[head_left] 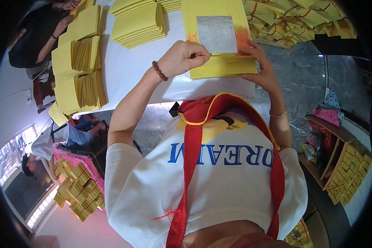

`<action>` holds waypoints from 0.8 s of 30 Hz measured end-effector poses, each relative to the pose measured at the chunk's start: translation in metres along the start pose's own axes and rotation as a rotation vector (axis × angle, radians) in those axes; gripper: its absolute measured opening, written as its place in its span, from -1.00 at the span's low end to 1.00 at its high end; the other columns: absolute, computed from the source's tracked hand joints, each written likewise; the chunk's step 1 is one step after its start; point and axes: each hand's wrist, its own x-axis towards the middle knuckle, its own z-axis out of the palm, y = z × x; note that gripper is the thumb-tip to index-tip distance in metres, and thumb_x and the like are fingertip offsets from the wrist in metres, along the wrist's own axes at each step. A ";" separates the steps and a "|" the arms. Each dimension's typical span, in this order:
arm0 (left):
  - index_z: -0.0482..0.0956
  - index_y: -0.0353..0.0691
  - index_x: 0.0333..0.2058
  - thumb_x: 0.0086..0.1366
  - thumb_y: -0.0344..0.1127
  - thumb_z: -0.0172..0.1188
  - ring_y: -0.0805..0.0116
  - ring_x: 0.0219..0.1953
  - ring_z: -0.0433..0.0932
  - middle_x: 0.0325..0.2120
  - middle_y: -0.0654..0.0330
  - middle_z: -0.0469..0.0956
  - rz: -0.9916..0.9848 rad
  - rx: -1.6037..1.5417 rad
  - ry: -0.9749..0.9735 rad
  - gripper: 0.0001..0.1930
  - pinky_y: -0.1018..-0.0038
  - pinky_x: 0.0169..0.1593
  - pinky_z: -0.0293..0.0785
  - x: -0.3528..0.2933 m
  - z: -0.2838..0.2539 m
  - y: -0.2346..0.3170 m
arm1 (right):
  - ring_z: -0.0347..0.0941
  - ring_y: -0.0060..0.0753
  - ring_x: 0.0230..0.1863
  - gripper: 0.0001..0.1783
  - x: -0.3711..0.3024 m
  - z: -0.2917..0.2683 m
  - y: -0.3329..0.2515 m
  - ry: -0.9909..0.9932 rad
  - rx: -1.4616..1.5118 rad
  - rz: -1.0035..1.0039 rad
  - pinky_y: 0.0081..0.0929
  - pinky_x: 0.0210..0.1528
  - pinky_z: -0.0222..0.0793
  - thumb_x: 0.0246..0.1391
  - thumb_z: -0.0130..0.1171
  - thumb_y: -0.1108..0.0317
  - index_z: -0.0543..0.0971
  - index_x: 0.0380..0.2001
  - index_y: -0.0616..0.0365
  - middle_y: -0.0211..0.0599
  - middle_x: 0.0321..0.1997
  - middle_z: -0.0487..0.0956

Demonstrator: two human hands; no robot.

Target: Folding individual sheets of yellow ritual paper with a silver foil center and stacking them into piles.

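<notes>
A yellow paper sheet (194,14) with a silver rectangle (217,33) and orange smears lies at the table's near right part. Its near end is folded over into a flat layered strip (225,67). My left hand (186,56) is closed, its curled fingers at the upper left edge of the fold; its fingertips are partly hidden. At the other end, my right hand (261,66) has the strip's right edge between its thumb and fingers.
Folded yellow paper stacks (138,25) and a fanned row (84,53) cover the white table's (165,89) left side. Tied yellow bundles (293,18) lie at far right. One person's arm (49,43) is at far left; another person (58,138) bends near more bundles (80,190).
</notes>
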 end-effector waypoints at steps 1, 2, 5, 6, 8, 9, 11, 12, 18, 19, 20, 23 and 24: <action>0.57 -0.33 -0.41 0.16 -0.31 0.12 0.51 -0.64 0.39 -0.69 0.21 0.48 0.002 0.001 0.000 -0.81 0.53 -0.50 0.31 0.000 0.000 0.000 | 0.00 -0.25 0.34 -0.30 -0.001 0.000 -0.003 -0.017 0.031 0.022 -0.26 0.31 -0.05 -0.38 0.36 0.34 0.47 0.00 0.01 -0.32 0.18 0.35; 0.57 -0.33 -0.42 0.16 -0.32 0.12 0.54 -0.63 0.36 -0.71 0.24 0.45 -0.026 -0.016 -0.011 -0.82 0.54 -0.51 0.30 0.001 -0.001 0.002 | 0.00 -0.25 0.34 -0.30 -0.002 -0.002 0.000 -0.014 0.028 0.020 -0.26 0.31 -0.05 -0.38 0.36 0.34 0.47 0.00 0.01 -0.32 0.18 0.35; 0.57 -0.33 -0.44 0.15 -0.32 0.12 0.58 -0.63 0.32 -0.72 0.27 0.42 -0.052 -0.036 -0.023 -0.83 0.56 -0.52 0.27 0.003 -0.001 0.003 | -0.13 -0.26 0.40 -0.18 -0.004 -0.005 0.008 -0.062 0.121 0.030 -0.24 0.33 -0.14 -0.36 0.35 0.08 0.40 0.07 0.12 -0.26 0.19 0.33; 0.57 -0.32 -0.44 0.15 -0.32 0.13 0.59 -0.63 0.30 -0.73 0.29 0.40 -0.052 -0.041 -0.024 -0.83 0.57 -0.52 0.26 0.003 -0.001 0.002 | -0.14 -0.27 0.40 -0.19 -0.004 -0.004 0.007 -0.051 0.130 0.046 -0.24 0.33 -0.15 -0.33 0.33 0.05 0.40 0.07 0.14 -0.27 0.19 0.34; 0.57 -0.32 -0.45 0.15 -0.32 0.13 0.60 -0.63 0.30 -0.73 0.30 0.39 -0.065 -0.055 -0.033 -0.83 0.57 -0.52 0.26 0.003 -0.001 0.002 | -0.14 -0.28 0.40 -0.20 -0.003 -0.003 0.007 -0.037 0.137 0.061 -0.25 0.34 -0.16 -0.30 0.31 0.02 0.40 0.07 0.16 -0.27 0.19 0.34; 0.56 -0.32 -0.46 0.14 -0.32 0.13 0.60 -0.63 0.29 -0.73 0.32 0.38 -0.081 -0.070 -0.039 -0.83 0.58 -0.52 0.26 0.003 -0.001 0.001 | -0.15 -0.28 0.40 -0.22 -0.003 -0.003 0.007 -0.044 0.131 0.058 -0.25 0.34 -0.16 -0.28 0.31 0.04 0.40 0.06 0.15 -0.28 0.19 0.34; 0.56 -0.33 -0.46 0.14 -0.32 0.13 0.61 -0.62 0.28 -0.73 0.33 0.37 -0.083 -0.074 -0.041 -0.83 0.58 -0.52 0.26 0.003 -0.002 -0.001 | -0.16 -0.28 0.40 -0.25 -0.003 -0.002 0.008 -0.049 0.122 0.055 -0.26 0.34 -0.16 -0.26 0.31 0.07 0.40 0.06 0.14 -0.28 0.19 0.33; 0.55 -0.33 -0.47 0.14 -0.32 0.12 0.61 -0.62 0.28 -0.73 0.34 0.36 -0.089 -0.079 -0.041 -0.83 0.58 -0.51 0.25 0.004 -0.002 -0.001 | -0.13 -0.27 0.39 -0.33 -0.003 -0.002 0.009 -0.044 0.121 0.042 -0.26 0.33 -0.14 -0.19 0.28 0.14 0.41 0.05 0.14 -0.28 0.18 0.35; 0.55 -0.30 -0.30 0.10 -0.24 0.21 0.52 -0.49 0.38 -0.58 0.28 0.45 -0.117 -0.046 -0.090 -0.75 0.54 -0.37 0.34 0.003 -0.007 0.005 | 0.19 -0.34 0.23 -0.58 0.002 0.002 0.018 0.075 0.049 0.048 -0.43 0.20 0.11 0.02 0.15 0.38 0.45 0.01 0.09 -0.25 0.11 0.39; 0.55 -0.30 -0.30 0.10 -0.24 0.21 0.52 -0.49 0.38 -0.58 0.28 0.45 -0.118 -0.046 -0.085 -0.75 0.54 -0.37 0.34 0.001 -0.010 0.006 | 0.25 -0.39 0.18 -0.64 0.003 0.004 0.016 0.148 0.076 0.118 -0.48 0.15 0.16 0.08 0.11 0.41 0.47 -0.01 0.12 -0.27 0.07 0.42; 0.50 -0.26 -0.18 0.08 -0.22 0.24 0.41 -0.33 0.40 -0.42 0.22 0.48 0.133 0.057 -0.012 -0.64 0.46 -0.23 0.34 -0.002 -0.013 0.009 | 0.25 -0.39 0.18 -0.64 0.002 0.006 0.015 0.147 0.075 0.116 -0.48 0.15 0.16 0.08 0.11 0.41 0.47 -0.01 0.12 -0.27 0.07 0.42; 0.32 -0.19 0.11 0.04 -0.19 0.28 0.10 0.04 0.29 -0.01 0.08 0.40 0.336 0.097 0.065 -0.37 0.27 0.11 0.19 -0.008 -0.016 0.002 | 0.28 -0.47 0.13 -0.68 0.004 0.009 0.015 0.220 0.442 0.266 -0.52 0.11 0.20 0.10 0.08 0.42 0.48 -0.04 0.17 -0.30 0.06 0.42; 0.36 -0.15 0.08 0.03 -0.19 0.27 0.12 0.05 0.31 0.02 0.10 0.39 0.348 0.317 0.189 -0.40 0.28 0.11 0.19 -0.004 -0.013 -0.008 | 0.26 -0.50 0.13 -0.70 0.005 0.010 0.014 0.231 0.463 0.293 -0.52 0.12 0.19 0.12 0.07 0.42 0.48 -0.05 0.18 -0.30 0.07 0.42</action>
